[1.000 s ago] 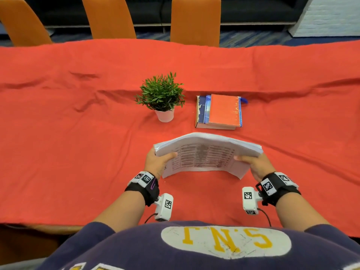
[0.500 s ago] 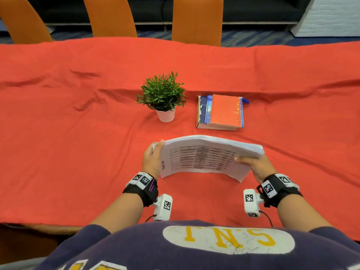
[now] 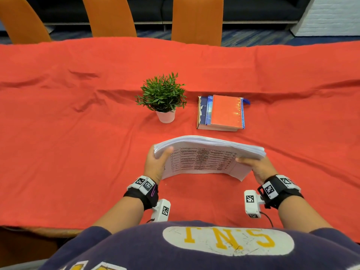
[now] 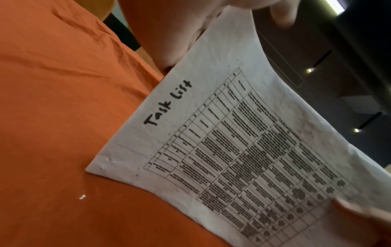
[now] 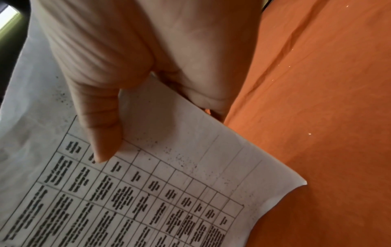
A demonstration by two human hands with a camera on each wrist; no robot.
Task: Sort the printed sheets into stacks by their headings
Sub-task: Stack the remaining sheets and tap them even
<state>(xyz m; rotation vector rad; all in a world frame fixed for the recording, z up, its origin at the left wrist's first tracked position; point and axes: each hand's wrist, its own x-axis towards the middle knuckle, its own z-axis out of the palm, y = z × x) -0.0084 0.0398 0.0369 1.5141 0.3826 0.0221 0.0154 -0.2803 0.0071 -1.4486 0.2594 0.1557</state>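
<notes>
Sorting barely started: whole stack (image 3: 209,151) propped on edge between left hand (image 3: 155,162) and right hand (image 3: 255,167), both gripping its ends, "Task list" sheet (image 4: 243,150) facing, no piles laid out yet.

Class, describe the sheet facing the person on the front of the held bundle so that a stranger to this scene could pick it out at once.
On the red tablecloth, nearer the person than the potted plant and the stacked books, both hands hold a thick bundle of sheets. The front sheet carries a printed table and, unlike anything nearby, the handwritten heading "Task list".
</notes>
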